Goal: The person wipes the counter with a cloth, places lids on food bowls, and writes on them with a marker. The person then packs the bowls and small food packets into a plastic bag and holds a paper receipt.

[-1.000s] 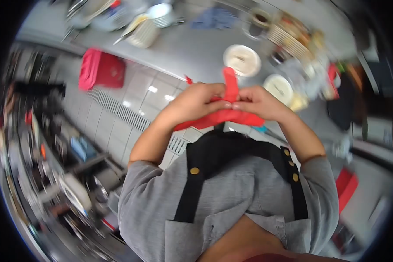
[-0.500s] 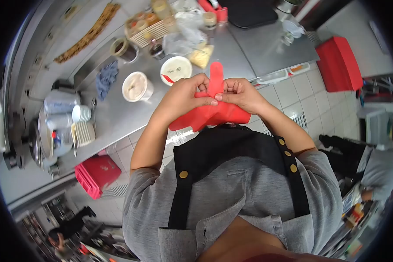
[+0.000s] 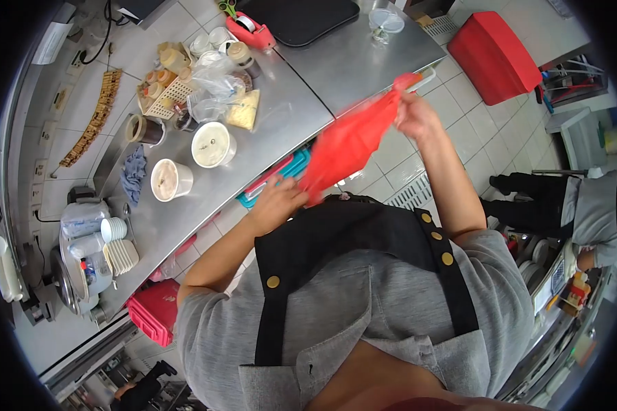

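A red plastic bag (image 3: pixel 346 147), smeared by motion, stretches slantwise in front of my black apron, off the edge of the steel counter. My right hand (image 3: pixel 418 118) is closed around its upper end, raised out to the right. Down at the lower left end, my left hand (image 3: pixel 277 204) has its fingers closed on the bag's other end. On the counter beyond my left hand stand two white tubs, one with a pale lid (image 3: pixel 213 144) and another holding a pinkish content (image 3: pixel 171 180).
A bag of yellow shreds (image 3: pixel 243 109), a basket of bottles (image 3: pixel 168 99), a dark jar (image 3: pixel 144 129) and a blue cloth (image 3: pixel 133 175) sit on the counter. A red tape dispenser (image 3: pixel 251 31) is farther back. A red bin (image 3: pixel 493 58) stands right; another person (image 3: pixel 593 198) is behind it.
My hands have moved apart, the right one up and outward, the left one lower. The bag, bunched between my fingers before, is now drawn out long. The view has turned slightly.
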The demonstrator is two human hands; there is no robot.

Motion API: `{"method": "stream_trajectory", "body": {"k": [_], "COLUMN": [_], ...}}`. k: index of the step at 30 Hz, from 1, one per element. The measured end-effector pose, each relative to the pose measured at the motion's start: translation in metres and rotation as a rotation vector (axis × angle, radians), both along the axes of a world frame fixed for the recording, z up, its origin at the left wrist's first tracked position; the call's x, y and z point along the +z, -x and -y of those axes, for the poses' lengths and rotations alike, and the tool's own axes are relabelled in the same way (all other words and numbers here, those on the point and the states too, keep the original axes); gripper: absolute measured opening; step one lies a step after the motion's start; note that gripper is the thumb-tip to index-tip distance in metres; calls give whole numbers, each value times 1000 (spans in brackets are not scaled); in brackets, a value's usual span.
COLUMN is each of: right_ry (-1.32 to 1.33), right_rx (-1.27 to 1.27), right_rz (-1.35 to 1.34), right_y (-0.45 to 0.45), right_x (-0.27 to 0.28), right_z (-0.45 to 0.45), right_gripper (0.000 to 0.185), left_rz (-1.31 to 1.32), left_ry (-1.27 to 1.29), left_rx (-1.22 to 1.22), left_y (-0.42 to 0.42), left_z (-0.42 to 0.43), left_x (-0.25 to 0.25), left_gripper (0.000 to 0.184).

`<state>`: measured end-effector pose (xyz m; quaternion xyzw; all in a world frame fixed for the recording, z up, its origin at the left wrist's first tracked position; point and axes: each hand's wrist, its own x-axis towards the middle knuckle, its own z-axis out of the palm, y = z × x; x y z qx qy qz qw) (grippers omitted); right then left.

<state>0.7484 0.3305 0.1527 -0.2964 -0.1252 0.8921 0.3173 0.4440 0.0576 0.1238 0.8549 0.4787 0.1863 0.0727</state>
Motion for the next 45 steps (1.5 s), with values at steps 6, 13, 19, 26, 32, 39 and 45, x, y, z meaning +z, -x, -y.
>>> {"method": "stream_trajectory", "body": {"k": [6, 13, 19, 26, 32, 39, 45], "right_ry": [-444, -1106, -1560, -212, -104, -1097, -1586], "right_rx": [-1, 119, 139, 452, 615, 810, 562], "right_rz": [595, 341, 1305, 207, -98, 587, 1455], "right_y": [46, 64, 5, -17, -2, 58, 113], "right_x": [24, 38, -18, -15, 49, -32, -41], "right_z": [40, 88, 44, 27, 36, 9, -16], "right_gripper": [18, 26, 38, 35, 49, 16, 51], "left_rz": [194, 167, 1616, 337, 1672, 2301, 919], "left_ry": [46, -73, 465, 823, 1048, 633, 553], "left_rx": [361, 644, 517, 615, 662, 567, 495], "left_y": [-29, -72, -81, -54, -10, 46, 64], "left_z": [-53, -126, -97, -36, 3, -40, -99], "left_x": [49, 43, 38, 46, 1, 16, 27], "left_gripper": [25, 31, 27, 30, 38, 46, 14]}}
